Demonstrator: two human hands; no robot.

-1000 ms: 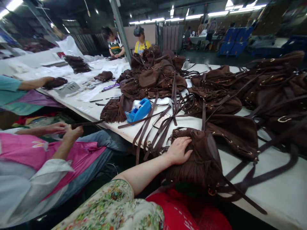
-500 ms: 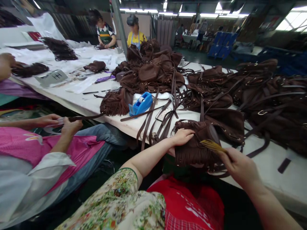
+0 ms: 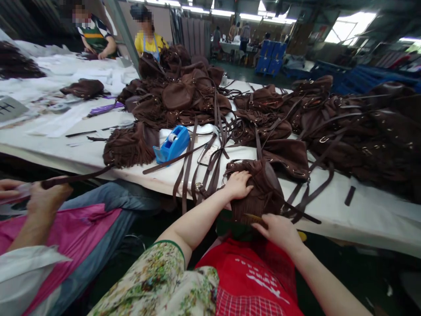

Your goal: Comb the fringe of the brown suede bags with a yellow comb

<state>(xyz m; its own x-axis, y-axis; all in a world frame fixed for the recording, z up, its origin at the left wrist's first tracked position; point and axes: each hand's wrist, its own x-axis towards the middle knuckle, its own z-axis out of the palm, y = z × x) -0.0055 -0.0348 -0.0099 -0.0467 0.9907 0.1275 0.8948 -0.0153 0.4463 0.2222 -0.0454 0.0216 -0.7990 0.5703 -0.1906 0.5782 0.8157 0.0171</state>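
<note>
A dark brown fringed bag (image 3: 268, 186) lies at the table's front edge, its fringe hanging towards me. My left hand (image 3: 239, 184) rests on its upper left part, fingers spread over the leather. In my right hand (image 3: 278, 230) is a yellow comb (image 3: 253, 217), whose teeth side lies at the lower ends of the fringe. Much of the comb is hidden by the hand and seen edge-on. Just behind this bag lies another brown bag (image 3: 286, 158) with metal eyelets.
Left of my bag stand a blue tape dispenser (image 3: 174, 144) and a fringed bag (image 3: 131, 145). Loose straps and a phone (image 3: 208, 155) lie between. Brown bags (image 3: 184, 94) are heaped behind and to the right. A co-worker's hand (image 3: 49, 197) holds a strap at the left.
My right hand has brought the comb down and left, from the bag's right side to the fringe ends. My left hand stays on the bag. The view has turned right.
</note>
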